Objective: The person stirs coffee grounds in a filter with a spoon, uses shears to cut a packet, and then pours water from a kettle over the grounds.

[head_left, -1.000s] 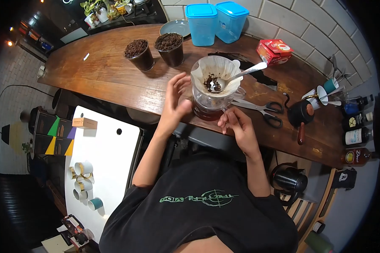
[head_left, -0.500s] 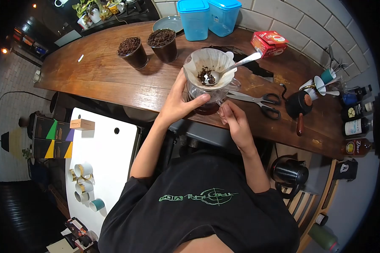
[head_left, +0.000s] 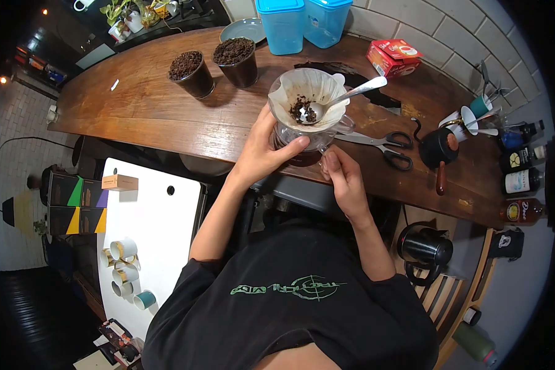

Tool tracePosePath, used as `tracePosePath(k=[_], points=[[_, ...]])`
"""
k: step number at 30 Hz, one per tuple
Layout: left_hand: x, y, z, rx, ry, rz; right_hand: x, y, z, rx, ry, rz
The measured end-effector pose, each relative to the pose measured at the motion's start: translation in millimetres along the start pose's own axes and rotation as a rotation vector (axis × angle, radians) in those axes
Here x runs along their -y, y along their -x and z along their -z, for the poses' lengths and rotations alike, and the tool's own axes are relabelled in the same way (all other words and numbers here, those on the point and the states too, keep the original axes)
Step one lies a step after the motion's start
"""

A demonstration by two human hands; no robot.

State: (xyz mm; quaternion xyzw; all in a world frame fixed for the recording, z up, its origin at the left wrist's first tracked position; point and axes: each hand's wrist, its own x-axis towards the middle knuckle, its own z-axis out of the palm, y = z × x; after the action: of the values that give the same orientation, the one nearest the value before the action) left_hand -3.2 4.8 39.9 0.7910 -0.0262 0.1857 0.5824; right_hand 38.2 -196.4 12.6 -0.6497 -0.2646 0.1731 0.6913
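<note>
My left hand (head_left: pixel 262 151) is wrapped round the side of a glass coffee server (head_left: pixel 306 159), which has dark liquid in its lower part. Pinched in the fingers of my right hand (head_left: pixel 346 183) is the server's handle. On top sits a clear dripper (head_left: pixel 346 125) lined with a white paper filter (head_left: pixel 311 80). Wet dark coffee grounds (head_left: pixel 301 110) cling to the filter's bottom and side. A metal spoon (head_left: pixel 354 92) rests in the filter, its bowl in the grounds and its handle sticking out over the right rim.
Scissors (head_left: pixel 388 147) and a black gooseneck kettle (head_left: pixel 438 149) lie right of the server on the wooden counter (head_left: pixel 135 102). Two glasses of dark granules (head_left: pixel 235 65) stand to its left. Behind are blue containers (head_left: pixel 283 29) and a red box (head_left: pixel 393 57).
The camera view has shifted slightly. Both hands keep their hold on the server, and the spoon stays in the filter.
</note>
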Motion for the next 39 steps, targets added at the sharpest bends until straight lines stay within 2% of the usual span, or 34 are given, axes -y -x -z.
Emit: tracePosePath(k=[13,39], points=[[-10,15,0,-0.022,-0.023,0.035,-5,8,-2,0.01,0.023,0.061],[-27,78,6,-0.195,-0.09,0.111,-1,28,-18,0.224,-0.129,0.114]])
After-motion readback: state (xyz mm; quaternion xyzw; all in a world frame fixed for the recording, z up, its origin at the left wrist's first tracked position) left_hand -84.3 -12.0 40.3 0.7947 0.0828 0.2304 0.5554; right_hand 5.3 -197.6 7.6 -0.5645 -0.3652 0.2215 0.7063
